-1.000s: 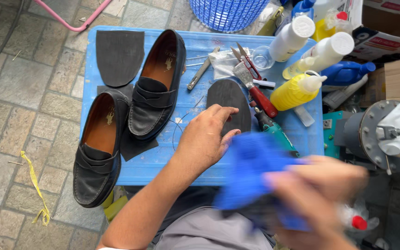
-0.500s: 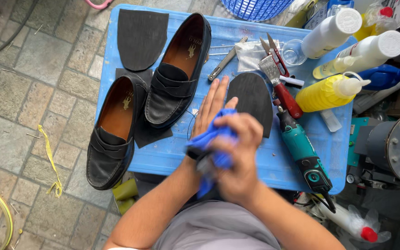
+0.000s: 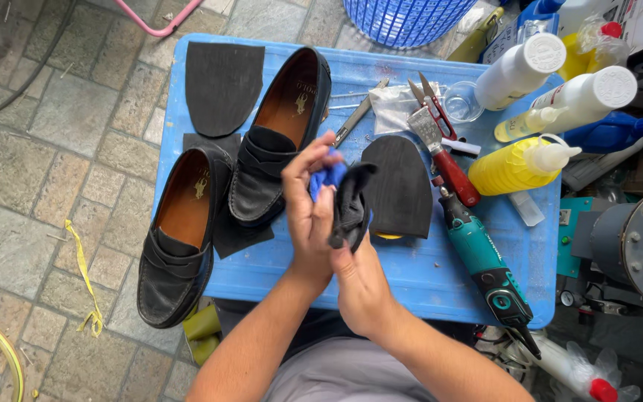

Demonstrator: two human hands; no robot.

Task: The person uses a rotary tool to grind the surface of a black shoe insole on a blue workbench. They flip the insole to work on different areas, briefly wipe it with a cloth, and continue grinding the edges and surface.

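Observation:
Both my hands meet over the blue table top point(image 3: 411, 283). My left hand point(image 3: 305, 212) and my right hand point(image 3: 359, 286) grip a blue cloth point(image 3: 345, 195) between them; much of the cloth is stained black. Just to the right lies a black rubber sole piece point(image 3: 400, 186). Two black loafers lie on the left: one point(image 3: 280, 138) on the table, the other point(image 3: 180, 234) hanging over its left edge. A second black sole piece point(image 3: 222, 85) lies at the far left corner.
A red-handled scraper point(image 3: 444, 152), red snips point(image 3: 433, 100), pliers point(image 3: 357, 119) and a teal power tool point(image 3: 485, 264) lie right of my hands. A yellow bottle point(image 3: 519, 164) and white bottles point(image 3: 571, 100) stand further right. A blue basket point(image 3: 407, 16) sits behind, a grey machine point(image 3: 638, 249) at right.
My left hand has lifted off the black sole piece. My right hand brought the blue cloth in, and both hands now hold it together; its black-stained part now shows.

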